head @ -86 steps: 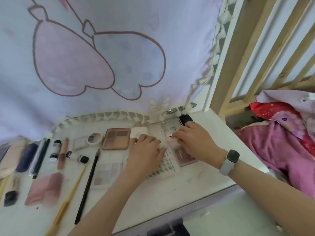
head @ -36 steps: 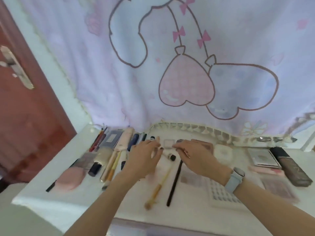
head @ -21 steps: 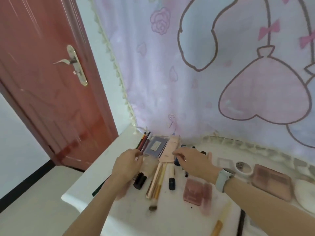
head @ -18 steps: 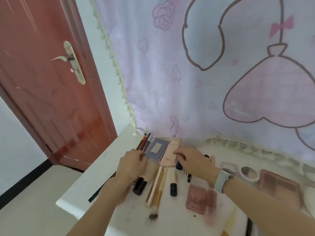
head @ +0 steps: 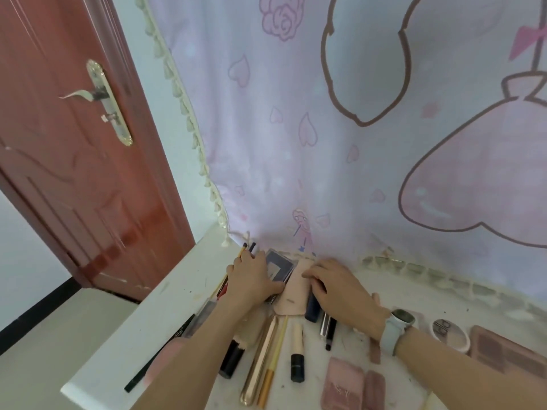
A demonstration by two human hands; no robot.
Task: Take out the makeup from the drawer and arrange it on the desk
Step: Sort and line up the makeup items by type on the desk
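Vs half a second back, I see little change: both hands have stayed at the back left of the bench (head: 165, 309), and the left hand (head: 254, 279) has slid slightly further over the dark compact (head: 279, 266). Left hand lies palm down, fingers near flat, across the compact and the pencils (head: 247, 250) at the curtain hem; I can't tell if it pinches anything. Right hand (head: 337, 288) has its fingers bent down onto the pink tube (head: 293, 291) and the navy tube (head: 313, 309) beside it; whether that grip is clamped on either, I can't tell. Pink tube's long axis runs front to back, narrow end toward the curtain (head: 325, 143), wide end toward me. Navy tube lies roughly parallel, just right of it. Nearer me, same front-to-back orientation: rose-gold tube (head: 260, 359), yellow-handled brush (head: 273, 362) touching it, a cream tube with a black cap (head: 297, 356), a black-capped bottle (head: 233, 359). A black pencil (head: 165, 350) lies diagonal by the left edge. Pink palettes (head: 346, 386) front right, round compact (head: 451, 334) and brown palette (head: 503, 350) further right. The watch (head: 396, 327) and right forearm cover items behind them. Red door (head: 74, 143) on the left.
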